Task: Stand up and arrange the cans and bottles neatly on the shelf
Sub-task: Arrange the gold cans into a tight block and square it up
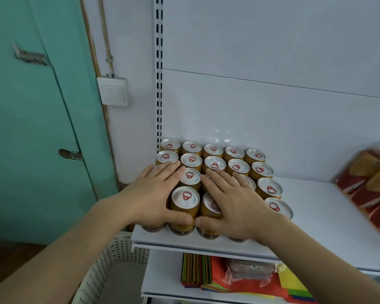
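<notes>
Two hands lie flat, fingers spread, over upright gold cans (185, 199) packed in rows at the white shelf's (329, 218) left end; left hand (156, 194) and right hand (233, 202) hide several silver lids, thumbs touching the front cans' sides.

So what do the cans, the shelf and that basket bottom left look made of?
Cans: metal, likely aluminium, with shiny silver tops, red pull tabs and glossy gold sides.
Shelf: probably painted sheet metal, smooth white, thin folded front edge.
Basket: looks like matte white plastic, perforated with rows of holes.
</notes>
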`<action>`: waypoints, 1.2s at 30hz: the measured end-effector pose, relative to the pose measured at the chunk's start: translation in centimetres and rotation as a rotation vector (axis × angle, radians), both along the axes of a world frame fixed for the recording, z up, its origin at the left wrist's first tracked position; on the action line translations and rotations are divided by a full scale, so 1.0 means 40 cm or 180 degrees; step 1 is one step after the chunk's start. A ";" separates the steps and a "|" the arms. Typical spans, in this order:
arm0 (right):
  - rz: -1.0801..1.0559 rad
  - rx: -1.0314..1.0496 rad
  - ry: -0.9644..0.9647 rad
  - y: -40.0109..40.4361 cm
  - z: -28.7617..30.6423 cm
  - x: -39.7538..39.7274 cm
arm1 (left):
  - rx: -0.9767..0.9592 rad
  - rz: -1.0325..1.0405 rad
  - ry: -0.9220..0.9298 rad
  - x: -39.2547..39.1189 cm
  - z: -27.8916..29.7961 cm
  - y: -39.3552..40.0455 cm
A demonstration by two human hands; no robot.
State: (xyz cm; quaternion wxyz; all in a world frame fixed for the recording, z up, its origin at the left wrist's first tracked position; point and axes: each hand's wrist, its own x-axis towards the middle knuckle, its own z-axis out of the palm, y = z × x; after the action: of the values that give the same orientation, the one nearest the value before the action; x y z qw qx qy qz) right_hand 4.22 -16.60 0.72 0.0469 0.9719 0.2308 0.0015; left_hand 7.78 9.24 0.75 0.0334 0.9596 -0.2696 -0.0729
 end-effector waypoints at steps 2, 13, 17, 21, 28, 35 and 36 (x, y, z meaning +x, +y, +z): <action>0.0078 -0.0008 -0.0015 0.040 0.014 -0.003 | -0.0479 0.0130 -0.0180 0.007 0.000 0.023; -0.0059 -0.0045 -0.0005 0.142 -0.014 0.004 | -0.1417 0.0226 0.0232 0.017 -0.075 0.059; -0.0176 -0.0051 0.0113 0.197 0.018 -0.005 | -0.2948 0.0388 0.0644 0.025 -0.087 0.083; -0.0099 0.0009 0.0065 0.272 0.024 0.013 | -0.3400 0.0779 0.0989 0.061 -0.113 0.099; -0.0217 -0.0057 0.0204 0.280 0.009 0.034 | -0.3800 0.0377 0.1517 0.090 -0.197 0.082; -0.0270 0.0274 0.0339 0.263 0.023 0.023 | -0.4330 0.0615 0.1459 0.107 -0.201 0.077; -0.0303 0.0236 0.0343 0.259 0.025 0.024 | -0.4420 0.0600 0.1520 0.107 -0.202 0.072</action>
State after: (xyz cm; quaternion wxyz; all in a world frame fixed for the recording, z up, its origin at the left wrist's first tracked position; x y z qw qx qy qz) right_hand 5.18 -6.25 1.71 -0.0016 0.9815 0.1863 -0.0444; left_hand 12.06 12.12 -7.33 0.6966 0.6947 -0.1555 -0.0891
